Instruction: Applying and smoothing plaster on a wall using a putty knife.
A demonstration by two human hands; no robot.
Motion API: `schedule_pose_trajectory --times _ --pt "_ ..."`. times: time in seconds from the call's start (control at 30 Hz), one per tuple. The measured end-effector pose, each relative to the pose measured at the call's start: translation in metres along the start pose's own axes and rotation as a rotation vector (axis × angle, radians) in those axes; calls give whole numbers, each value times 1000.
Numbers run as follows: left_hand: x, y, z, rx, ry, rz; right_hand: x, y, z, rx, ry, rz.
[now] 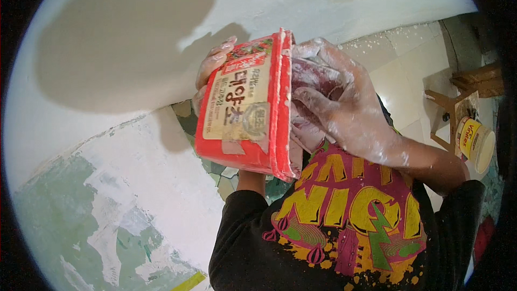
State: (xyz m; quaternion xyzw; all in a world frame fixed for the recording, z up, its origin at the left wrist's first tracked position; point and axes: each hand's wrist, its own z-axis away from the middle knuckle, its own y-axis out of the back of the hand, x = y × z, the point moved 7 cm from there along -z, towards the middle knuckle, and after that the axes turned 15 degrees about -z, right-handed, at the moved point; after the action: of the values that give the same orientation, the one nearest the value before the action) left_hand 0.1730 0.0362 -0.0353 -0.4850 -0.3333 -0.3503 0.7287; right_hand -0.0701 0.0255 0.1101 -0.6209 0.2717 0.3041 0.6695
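A red plastic tub point(231, 153) with a cream label is tipped on its side, its mouth facing right. From behind and below, my left hand point(211, 70) grips the tub; its whitened fingers wrap round the far edge, and the rest is hidden. My right hand point(358, 110), smeared with white paste, is curled at the tub's mouth. Between its thumb and fingers is a dark maroon, flat-looking piece point(320, 81), coated with white in places; its exact kind is not clear. Dried white paste crusts the tub's rim point(281, 102). The inside of the tub is hidden.
A wall surface with white paste point(156, 178) over green paint point(64, 205) lies to the left. At the right are a white bucket with a yellow label point(474, 143) and a wooden stool point(447, 110). White specks dot the pale tiled floor point(409, 83).
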Motion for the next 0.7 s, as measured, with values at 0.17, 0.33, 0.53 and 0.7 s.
schedule_pose_trajectory --times 0.17,0.33,0.53,0.7 --pt "1 1 -12 61 -38 -2 11 8 -11 46 -318 -159" --pt "-29 -1 -21 110 -116 59 16 42 -5 72 -334 -434" --pt "-63 -40 -61 26 -326 250 -1 51 8 90 -348 -577" --pt "-59 -32 -39 -103 -497 393 -18 54 -19 -38 -252 -611"
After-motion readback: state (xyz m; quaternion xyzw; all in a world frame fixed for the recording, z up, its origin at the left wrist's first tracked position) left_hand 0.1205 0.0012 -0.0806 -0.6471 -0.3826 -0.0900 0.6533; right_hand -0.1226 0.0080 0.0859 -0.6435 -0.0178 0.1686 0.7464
